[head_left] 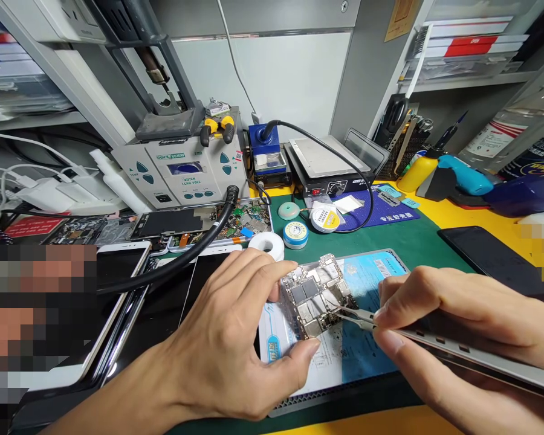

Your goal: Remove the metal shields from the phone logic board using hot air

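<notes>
Between the thumb and fingers of my left hand (236, 332) is a small phone circuit board (304, 292), held by its left and lower edges and tilted above a blue and white repair mat (367, 284). My right hand (453, 326) pinches a pair of metal tweezers (367, 318). The tweezer tips are slightly apart and reach the right part of the board, among its silver shields and chips. Whether the tips grip anything there is too small to tell.
Behind stand a hot air station (185, 169), a soldering iron stand (267, 151) and a heating plate (330, 163). Small round tins (295, 234) and a white tape roll (268, 243) sit beyond the board. A black hose (172, 275) crosses several phones at left. Another phone (489, 257) lies right.
</notes>
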{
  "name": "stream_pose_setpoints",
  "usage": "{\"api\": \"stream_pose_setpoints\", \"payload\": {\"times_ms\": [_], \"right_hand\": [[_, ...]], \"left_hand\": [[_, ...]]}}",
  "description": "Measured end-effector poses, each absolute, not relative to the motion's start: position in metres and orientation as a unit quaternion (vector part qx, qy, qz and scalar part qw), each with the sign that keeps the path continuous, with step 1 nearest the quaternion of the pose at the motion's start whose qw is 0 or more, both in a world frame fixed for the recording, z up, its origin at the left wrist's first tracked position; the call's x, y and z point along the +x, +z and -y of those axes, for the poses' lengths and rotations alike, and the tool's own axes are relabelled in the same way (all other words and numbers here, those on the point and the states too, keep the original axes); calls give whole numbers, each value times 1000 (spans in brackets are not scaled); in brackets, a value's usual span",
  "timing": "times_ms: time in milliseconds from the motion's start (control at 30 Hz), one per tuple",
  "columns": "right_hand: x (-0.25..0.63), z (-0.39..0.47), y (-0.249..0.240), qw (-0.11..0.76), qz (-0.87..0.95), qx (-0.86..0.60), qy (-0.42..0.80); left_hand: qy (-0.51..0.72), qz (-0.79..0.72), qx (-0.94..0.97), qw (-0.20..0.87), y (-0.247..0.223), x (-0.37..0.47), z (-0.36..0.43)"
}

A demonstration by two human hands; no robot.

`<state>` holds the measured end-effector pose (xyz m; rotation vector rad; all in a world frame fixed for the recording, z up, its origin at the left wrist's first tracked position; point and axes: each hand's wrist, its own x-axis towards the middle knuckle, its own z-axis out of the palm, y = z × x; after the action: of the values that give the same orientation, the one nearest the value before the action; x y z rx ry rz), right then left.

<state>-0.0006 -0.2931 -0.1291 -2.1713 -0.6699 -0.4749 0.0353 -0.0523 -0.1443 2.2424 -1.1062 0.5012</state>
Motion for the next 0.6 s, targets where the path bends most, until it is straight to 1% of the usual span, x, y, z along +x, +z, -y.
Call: {"api": "stream_pose_setpoints", "payload": {"times_ms": [300, 467, 600], "right_hand": [[-1, 296, -131, 388, 276, -857, -197], [1, 292, -134, 310, 214, -887, -267], [3, 290, -136, 295, 208, -892, -272]], "left_hand": [[192, 409, 844, 290, -144, 34, 53], [193, 412, 842, 289, -144, 34, 52], [189, 412, 841, 295, -145, 35, 51]]}}
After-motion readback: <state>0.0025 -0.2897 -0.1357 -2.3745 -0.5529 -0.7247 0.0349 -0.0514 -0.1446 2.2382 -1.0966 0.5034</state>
